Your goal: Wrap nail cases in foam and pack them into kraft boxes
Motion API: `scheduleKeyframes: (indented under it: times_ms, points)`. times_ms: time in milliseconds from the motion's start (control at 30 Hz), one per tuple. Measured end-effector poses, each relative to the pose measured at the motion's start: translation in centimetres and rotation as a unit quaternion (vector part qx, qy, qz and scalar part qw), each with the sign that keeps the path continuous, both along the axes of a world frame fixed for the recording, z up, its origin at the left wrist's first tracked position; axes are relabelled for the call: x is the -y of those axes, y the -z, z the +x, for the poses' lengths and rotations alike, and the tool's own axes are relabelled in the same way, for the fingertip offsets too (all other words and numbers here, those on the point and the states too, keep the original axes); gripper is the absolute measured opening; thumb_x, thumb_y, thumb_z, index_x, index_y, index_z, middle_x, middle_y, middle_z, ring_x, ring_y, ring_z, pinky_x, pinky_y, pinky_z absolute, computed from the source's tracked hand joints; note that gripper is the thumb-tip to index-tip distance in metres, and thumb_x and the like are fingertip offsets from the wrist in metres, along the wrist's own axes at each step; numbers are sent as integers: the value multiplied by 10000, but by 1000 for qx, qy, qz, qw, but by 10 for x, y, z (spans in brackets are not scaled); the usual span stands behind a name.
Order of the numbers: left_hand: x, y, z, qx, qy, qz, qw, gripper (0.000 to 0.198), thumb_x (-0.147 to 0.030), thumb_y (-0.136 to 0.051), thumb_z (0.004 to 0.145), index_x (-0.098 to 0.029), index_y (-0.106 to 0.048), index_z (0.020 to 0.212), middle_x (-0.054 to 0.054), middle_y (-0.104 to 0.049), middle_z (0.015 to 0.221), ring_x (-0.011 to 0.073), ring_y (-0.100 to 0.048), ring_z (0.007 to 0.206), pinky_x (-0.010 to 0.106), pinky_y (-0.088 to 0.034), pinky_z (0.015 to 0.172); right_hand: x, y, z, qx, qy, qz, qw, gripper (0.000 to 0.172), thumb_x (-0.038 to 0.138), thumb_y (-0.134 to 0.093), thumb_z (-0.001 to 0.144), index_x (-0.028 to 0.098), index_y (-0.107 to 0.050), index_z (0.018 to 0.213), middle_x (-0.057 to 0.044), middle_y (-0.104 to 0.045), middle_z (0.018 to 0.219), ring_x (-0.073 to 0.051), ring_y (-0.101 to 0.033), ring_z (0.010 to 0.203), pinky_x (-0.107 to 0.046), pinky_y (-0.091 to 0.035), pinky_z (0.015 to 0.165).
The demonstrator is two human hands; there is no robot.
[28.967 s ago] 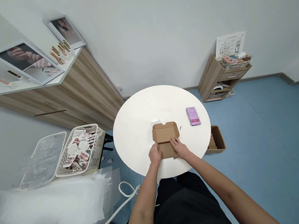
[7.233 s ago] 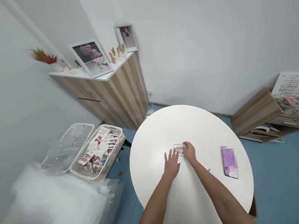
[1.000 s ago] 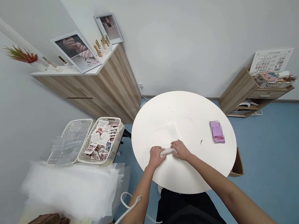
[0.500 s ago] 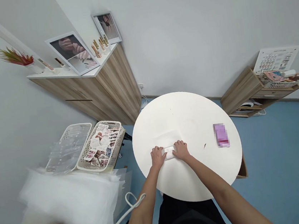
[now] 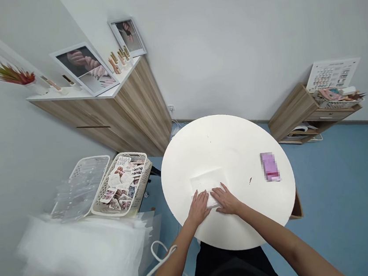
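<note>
On the white round table, a small white wrapped bundle (image 5: 212, 201) lies near the front edge. My left hand (image 5: 199, 208) presses on its left end, fingers stretched out. From the right, my right hand (image 5: 226, 201) lies over the other end, its fingers spread and fairly flat. A thin white sheet (image 5: 207, 179), perhaps foam wrap, extends flat from the bundle toward the far side. What is inside the bundle is hidden.
A blurred purple item (image 5: 270, 166) lies on the right of the round table (image 5: 237, 136). Left stand a basket of printed cards (image 5: 119, 185), a basket of clear bags (image 5: 83, 185) and stacked white sheets (image 5: 80, 251). A white cable (image 5: 161, 260) hangs near my left forearm.
Both hands have slid slightly toward me and flattened, fingers extending from a curled grip on the bundle's ends. More of the sheet shows beyond them. The camera view has shifted a little.
</note>
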State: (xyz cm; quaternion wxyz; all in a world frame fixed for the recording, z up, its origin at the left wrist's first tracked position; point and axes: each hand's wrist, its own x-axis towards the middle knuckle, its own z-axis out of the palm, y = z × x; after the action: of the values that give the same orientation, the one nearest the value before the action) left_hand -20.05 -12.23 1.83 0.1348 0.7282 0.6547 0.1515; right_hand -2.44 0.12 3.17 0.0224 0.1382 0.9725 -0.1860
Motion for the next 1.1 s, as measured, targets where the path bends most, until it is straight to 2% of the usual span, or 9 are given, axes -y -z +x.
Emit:
scheduleKeyframes:
  times_ms: [133,233,300,400,533,700,833,1000,1100]
  points:
    - [-5,-5,-9,107,-15,-35,994,494,-411,-620,819,-195,-572,1261,133,-602,1301,282,-557,1208,493,-316,1127,-3,3,3,6,41,-82,996,564,248,-605,769,145,-514,1316,-157,-550,1336,-295,-496,1223,-481,-299,1103]
    - [-23,-18,-22,173,-56,-88,979,354,-476,-576,848,-222,-688,1067,101,-642,1212,259,-600,1111,397,-444,1000,-19,-3,-4,-9,113,-151,982,349,234,-580,787,186,-634,1128,-110,-606,1234,-250,-569,1099,-394,-431,972]
    - [-37,-25,-30,203,-86,-115,969,334,-486,-517,884,-234,-711,982,73,-684,1086,231,-633,1003,334,-491,881,-32,-8,-12,-15,164,-175,971,243,249,-574,813,198,-660,1034,-88,-636,1136,-230,-586,1042,-355,-450,920]
    - [-54,-25,-35,208,-153,-117,959,313,-442,-473,916,-247,-696,1017,38,-712,970,210,-654,897,307,-502,794,-49,-11,-24,2,248,-190,950,255,274,-575,840,210,-629,1081,-58,-654,1074,-218,-592,1015,-331,-444,897]
    - [-61,-11,-30,169,-204,-93,960,311,-305,-499,893,-229,-630,1164,69,-675,1122,242,-617,1031,385,-476,911,-54,-7,-37,28,319,-174,931,282,265,-566,857,199,-590,1130,-69,-635,1110,-221,-571,1044,-315,-423,907]
    - [-43,0,-6,17,-196,15,980,396,-187,-463,882,-201,-568,1264,126,-526,1386,283,-483,1268,503,-345,1086,-39,1,-37,13,404,-85,911,393,337,-598,838,182,-546,1196,-119,-555,1205,-281,-496,1112,-350,-412,894]
    - [-15,4,22,-69,-116,59,989,526,-155,-421,891,-211,-429,1414,99,-370,1533,262,-362,1388,513,-243,1157,-23,8,-22,16,534,-68,843,585,452,-610,818,132,-463,1285,-182,-512,1252,-333,-459,1159,-399,-397,900]
    - [3,10,44,-102,-133,38,985,642,-172,-415,883,-225,-267,1506,83,-296,1573,275,-289,1432,588,-166,1166,-15,17,-16,65,596,-139,788,465,468,-588,813,123,-569,1124,-197,-558,1179,-347,-493,1136,-404,-403,884]
    - [1,11,46,-83,-139,26,986,641,-182,-414,882,-242,-270,1505,83,-308,1568,284,-291,1432,624,-134,1160,-15,16,-23,36,583,-152,797,307,346,-560,809,135,-613,1026,-189,-589,1128,-333,-529,1092,-412,-413,907]
